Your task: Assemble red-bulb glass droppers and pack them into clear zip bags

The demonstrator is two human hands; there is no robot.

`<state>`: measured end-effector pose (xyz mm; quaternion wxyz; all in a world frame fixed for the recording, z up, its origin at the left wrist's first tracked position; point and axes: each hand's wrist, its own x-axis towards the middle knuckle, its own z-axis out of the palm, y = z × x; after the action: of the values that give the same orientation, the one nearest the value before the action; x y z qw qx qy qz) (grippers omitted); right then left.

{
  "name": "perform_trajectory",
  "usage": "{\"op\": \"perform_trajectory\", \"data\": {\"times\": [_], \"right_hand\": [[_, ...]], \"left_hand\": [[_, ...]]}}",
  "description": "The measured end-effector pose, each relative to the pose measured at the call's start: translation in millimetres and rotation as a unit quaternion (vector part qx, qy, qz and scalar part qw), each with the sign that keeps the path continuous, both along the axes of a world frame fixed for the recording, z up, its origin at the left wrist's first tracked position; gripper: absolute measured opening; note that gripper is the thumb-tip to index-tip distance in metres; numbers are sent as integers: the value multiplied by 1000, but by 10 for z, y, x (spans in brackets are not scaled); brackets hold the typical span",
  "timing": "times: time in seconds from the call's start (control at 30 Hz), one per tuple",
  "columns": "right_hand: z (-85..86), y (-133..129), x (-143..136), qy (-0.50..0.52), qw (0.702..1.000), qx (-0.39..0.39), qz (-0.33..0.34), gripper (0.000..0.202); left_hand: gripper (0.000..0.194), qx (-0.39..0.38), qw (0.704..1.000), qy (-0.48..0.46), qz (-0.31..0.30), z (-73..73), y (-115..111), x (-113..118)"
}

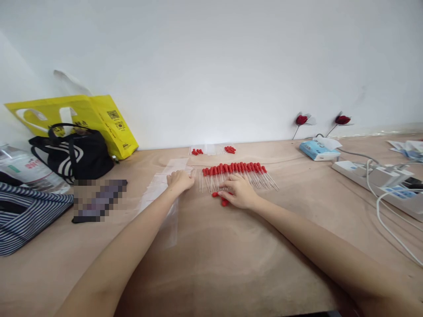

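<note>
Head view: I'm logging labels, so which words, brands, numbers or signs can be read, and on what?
No text reads clearly.
Yellow bag: two square codes; black lettering too blurred.
Clear bottle: red characters, blurred.
Black bag: curved stripes; no readable words.
Tissue pack: markings too small.
Power strip: nothing readable.

Your bare left hand (181, 180) and bare right hand (240, 190) meet narrow wrists (256, 203); your bare left forearm (142, 233) and bare right forearm (304, 237) are smooth, rounded and gradually tapered.
</note>
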<state>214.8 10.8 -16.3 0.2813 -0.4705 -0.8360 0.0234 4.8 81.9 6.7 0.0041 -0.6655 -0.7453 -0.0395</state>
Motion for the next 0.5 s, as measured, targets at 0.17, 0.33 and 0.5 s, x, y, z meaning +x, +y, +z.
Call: {"op": "perform_trajectory", "data": {"times": [0.17,0.33,0.5], "right_hand": [[55,82,-211,-36,998,-56,2,12],[90,115,-229,33,999,-39,5,10],[63,98,9,238,969,-60,36,9]], "left_hand": [[37,-30,999,-14,12,26,72,1],[28,-1,999,-29,-19,77,-37,-47],[17,68,980,-68,-176,118,-414,-37]]}}
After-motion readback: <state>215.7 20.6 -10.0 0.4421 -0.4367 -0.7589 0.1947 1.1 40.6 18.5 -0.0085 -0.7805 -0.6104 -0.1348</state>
